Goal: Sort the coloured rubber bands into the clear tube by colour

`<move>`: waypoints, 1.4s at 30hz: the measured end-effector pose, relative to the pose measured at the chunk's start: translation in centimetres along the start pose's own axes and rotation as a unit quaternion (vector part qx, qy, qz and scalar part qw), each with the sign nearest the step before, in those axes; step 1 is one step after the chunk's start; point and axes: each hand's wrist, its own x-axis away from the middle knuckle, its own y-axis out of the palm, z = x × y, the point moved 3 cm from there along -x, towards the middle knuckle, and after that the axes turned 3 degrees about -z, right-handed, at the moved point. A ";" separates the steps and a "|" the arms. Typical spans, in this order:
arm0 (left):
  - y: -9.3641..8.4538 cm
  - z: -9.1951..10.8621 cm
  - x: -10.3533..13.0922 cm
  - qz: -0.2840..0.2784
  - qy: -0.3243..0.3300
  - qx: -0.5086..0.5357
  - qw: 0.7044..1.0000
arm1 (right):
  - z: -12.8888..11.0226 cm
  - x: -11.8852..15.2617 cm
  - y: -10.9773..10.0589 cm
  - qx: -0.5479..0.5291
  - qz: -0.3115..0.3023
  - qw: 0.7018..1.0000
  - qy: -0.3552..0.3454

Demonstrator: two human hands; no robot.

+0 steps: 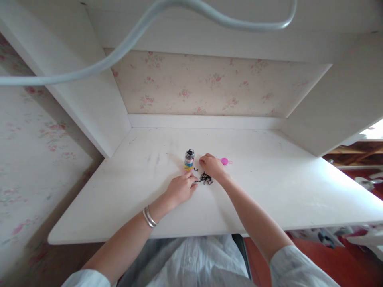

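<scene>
A small clear jar (189, 160) with a colourful label and black pieces inside stands open on the white desk. Just below it, my left hand (182, 187) rests with fingertips at a thin black piece (197, 181), which seems to be between thumb and fingers. My right hand (211, 165) is to the right of the jar, its fingers bent together and pointing left; what they hold, if anything, is hidden. Between the hands lies a small pile of black hooks (206, 178). One loose black hook (195, 169) lies beside the jar. A pink lid (224, 161) lies right of my right hand.
The white desk (119, 207) has side panels left and right and a floral-papered wall behind. A pale cable (179, 3) crosses the top of the view. The desk's front edge runs close to my body. Shelving and other items show at the far right.
</scene>
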 end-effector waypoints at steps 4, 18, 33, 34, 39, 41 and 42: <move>0.1 0.0 0.0 -0.004 0.001 0.002 1.000 | -0.3 0.5 0.2 -0.027 0.022 0.999 0.007; 1.1 -0.8 -0.4 0.016 -0.022 -0.027 0.999 | -4.1 0.4 -4.4 -0.480 0.102 0.869 -0.060; 0.6 -0.4 0.0 0.019 -0.026 -0.032 0.999 | -5.1 0.0 -5.5 -0.339 0.155 0.919 -0.133; 0.6 -0.4 0.0 0.019 -0.026 -0.034 0.999 | -5.1 0.0 -5.7 -0.338 0.158 0.918 -0.133; 0.5 -0.5 0.1 0.017 -0.030 -0.041 0.999 | -5.2 0.3 -6.1 -0.353 0.164 0.912 -0.132; 0.5 -0.4 0.1 0.015 -0.029 -0.043 0.999 | -5.1 0.3 -6.0 -0.351 0.159 0.913 -0.133; 0.5 -0.4 0.1 0.014 -0.028 -0.044 0.999 | -5.1 0.3 -5.9 -0.350 0.157 0.914 -0.135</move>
